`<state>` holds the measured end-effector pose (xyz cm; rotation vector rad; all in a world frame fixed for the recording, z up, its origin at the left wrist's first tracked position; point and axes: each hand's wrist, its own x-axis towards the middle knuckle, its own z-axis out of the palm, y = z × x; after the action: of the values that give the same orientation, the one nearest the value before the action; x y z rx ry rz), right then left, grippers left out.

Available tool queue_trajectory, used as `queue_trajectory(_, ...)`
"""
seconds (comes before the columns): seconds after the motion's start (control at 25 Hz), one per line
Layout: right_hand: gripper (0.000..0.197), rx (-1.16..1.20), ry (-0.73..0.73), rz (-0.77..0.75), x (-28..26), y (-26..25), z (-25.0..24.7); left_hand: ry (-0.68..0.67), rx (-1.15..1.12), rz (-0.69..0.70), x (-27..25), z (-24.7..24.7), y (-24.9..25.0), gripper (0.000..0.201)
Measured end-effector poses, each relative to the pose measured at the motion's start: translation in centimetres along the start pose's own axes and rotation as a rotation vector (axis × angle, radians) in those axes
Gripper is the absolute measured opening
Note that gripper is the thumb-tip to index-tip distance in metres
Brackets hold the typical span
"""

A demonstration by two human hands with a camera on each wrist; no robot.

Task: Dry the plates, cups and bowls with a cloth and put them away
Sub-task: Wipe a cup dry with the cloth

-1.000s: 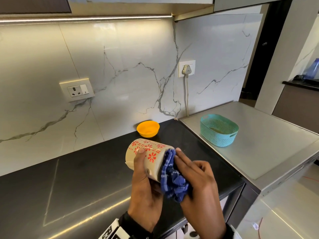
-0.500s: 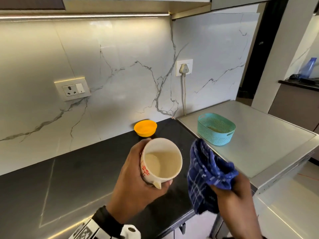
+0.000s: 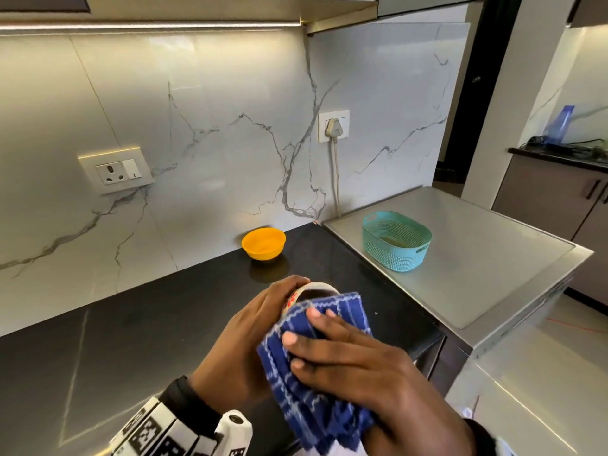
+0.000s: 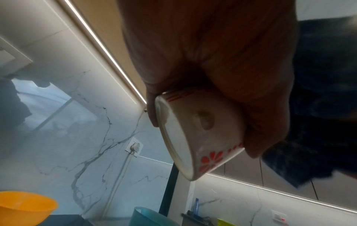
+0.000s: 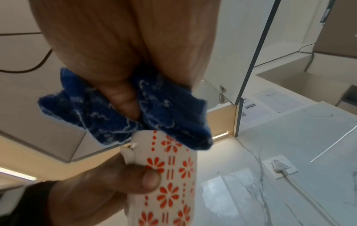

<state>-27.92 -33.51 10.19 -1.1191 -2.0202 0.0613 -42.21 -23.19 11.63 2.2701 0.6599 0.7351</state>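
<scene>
The left hand (image 3: pixel 245 337) grips a cream cup (image 3: pixel 304 291) with red flower print, fingers wrapped round its side, held in the air above the black counter (image 3: pixel 148 324). The right hand (image 3: pixel 355 360) holds a blue checked cloth (image 3: pixel 302 383), fingers curled over it, thumb buried in its folds, pressing it against the cup's rim. Beyond the hands an orange bowl (image 3: pixel 263 243) sits on the counter by the wall; further right stands a teal basket (image 3: pixel 396 240).

Only an orange bowl (image 3: pixel 263 243) by the wall interrupts the bare black counter (image 3: pixel 148 324).
</scene>
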Motion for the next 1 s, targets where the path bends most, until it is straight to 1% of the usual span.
queue_trajectory(0.04,0.039,-0.026,-0.011,-0.019,-0.3,0.0,-0.1,-0.059,-0.096,0.041,-1.2,-1.8,-0.9,0.05)
queue_trajectory(0.08,0.04,-0.049,-0.014,-0.023,-0.4,0.1,-0.3,-0.016,-0.059,0.056,-1.6,-0.6,-1.0,0.048)
queue_trajectory(0.12,0.039,-0.061,0.002,-0.014,-0.4,0.2,-0.3,0.039,-0.058,-0.023,-1.4,0.3,-0.8,0.048)
queue_trajectory(0.16,0.041,-0.064,0.024,-0.003,-0.1,0.2,-0.4,0.023,0.165,0.003,-1.9,1.6,-2.0,0.049)
queue_trajectory(0.2,0.045,-0.074,0.051,0.01,0.3,0.2,-0.3,-0.059,0.231,-0.177,-1.1,2.3,-1.9,0.047)
queue_trajectory(0.24,0.049,-0.09,0.088,0.04,0.7,0.2,-0.3,0.078,0.392,-0.193,-0.5,2.5,-1.8,0.042)
queue_trajectory(0.28,0.052,-0.118,0.143,0.078,0.9,0.3,0.0,0.018,0.476,-0.072,-0.6,1.5,-1.8,0.041)
queue_trajectory(0.32,0.054,-0.151,0.201,0.131,1.1,0.5,0.2,-0.087,0.441,0.0,-1.3,0.4,-1.6,0.047)
queue_trajectory(0.36,0.057,-0.202,0.251,0.193,1.2,0.5,0.4,-0.025,0.406,0.221,-0.7,-0.7,-1.6,0.058)
queue_trajectory(0.4,0.058,-0.264,0.273,0.253,1.1,0.4,0.5,0.145,0.402,0.301,0.6,-2.5,-2.4,0.072)
queue_trajectory(0.44,0.059,-0.333,0.271,0.301,1.0,0.1,0.6,0.207,0.412,0.312,0.7,-2.4,-2.8,0.081)
queue_trajectory(0.48,0.06,-0.392,0.239,0.342,1.0,-0.4,0.7,0.225,0.434,0.321,1.0,-1.9,-2.7,0.082)
queue_trajectory(0.6,0.071,-0.479,0.036,0.426,1.1,-2.4,1.4,0.289,0.53,0.407,1.5,-0.2,-3.1,0.069)
queue_trajectory(0.64,0.069,-0.483,-0.003,0.463,1.3,-2.9,1.3,0.302,0.512,0.431,1.5,-0.4,-3.3,0.064)
queue_trajectory(0.68,0.058,-0.439,-0.023,0.505,1.5,-3.5,0.9,0.313,0.498,0.462,1.5,-0.6,-3.7,0.059)
queue_trajectory(0.72,0.043,-0.352,-0.027,0.546,2.2,-4.1,0.0,0.325,0.487,0.472,1.4,-0.5,-4.0,0.058)
queue_trajectory(0.76,0.033,-0.161,-0.038,0.598,2.4,-4.3,-0.8,0.336,0.491,0.484,1.4,-0.2,-4.1,0.061)
queue_trajectory(0.8,0.03,0.159,0.079,0.66,2.2,-4.2,-1.2,0.35,0.49,0.479,1.5,0.1,-4.4,0.064)
queue_trajectory(0.84,0.031,0.531,0.241,0.747,1.8,-4.2,-1.6,0.375,0.461,0.44,1.4,0.2,-4.7,0.069)
queue_trajectory(0.88,0.031,0.784,0.47,0.808,1.4,-4.1,-1.9,0.391,0.401,0.386,1.5,0.0,-5.0,0.073)
queue_trajectory(0.92,0.03,0.883,0.714,0.834,0.9,-3.8,-1.7,0.403,0.337,0.333,1.4,-0.3,-5.2,0.078)
queue_trajectory(0.96,0.032,0.908,0.926,0.857,0.6,-3.4,-1.4,0.411,0.28,0.285,1.3,-0.5,-5.4,0.083)
queue_trajectory(1.0,0.03,0.929,1.088,0.879,0.3,-3.1,-1.0,0.398,0.235,0.254,1.1,-0.6,-5.8,0.088)
